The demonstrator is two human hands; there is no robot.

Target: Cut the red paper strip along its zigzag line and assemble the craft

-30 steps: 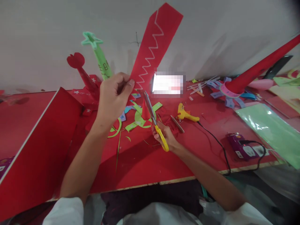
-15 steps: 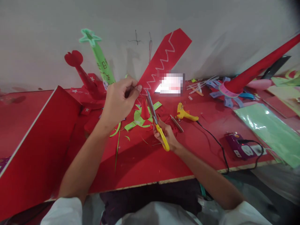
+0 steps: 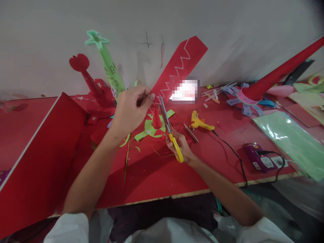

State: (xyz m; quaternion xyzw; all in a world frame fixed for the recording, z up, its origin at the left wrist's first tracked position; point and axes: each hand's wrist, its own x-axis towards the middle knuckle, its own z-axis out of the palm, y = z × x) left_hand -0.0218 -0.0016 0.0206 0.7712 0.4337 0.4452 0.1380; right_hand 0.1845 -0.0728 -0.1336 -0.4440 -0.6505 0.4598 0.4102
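Between thumb and fingers, my left hand pinches the lower end of a red paper strip. The strip slants up to the right and bears a pale zigzag line. My right hand is closed around the yellow handles of the scissors. Their blades point up at the strip's lower edge, close to my left fingertips; whether they touch the paper I cannot tell. Behind the blades stands a small red cone on a green paper piece with flat tabs, among red and green scraps.
A yellow glue gun lies right of my right hand, its black cord running to a purple power socket. A red board stands at left. Behind are a green tower with a star and a red paper tower. A long red cone leans at right.
The red strip has dipped slightly, its upper end a little lower. My left hand has shifted slightly right. The scissors have barely moved and stay in my right hand.
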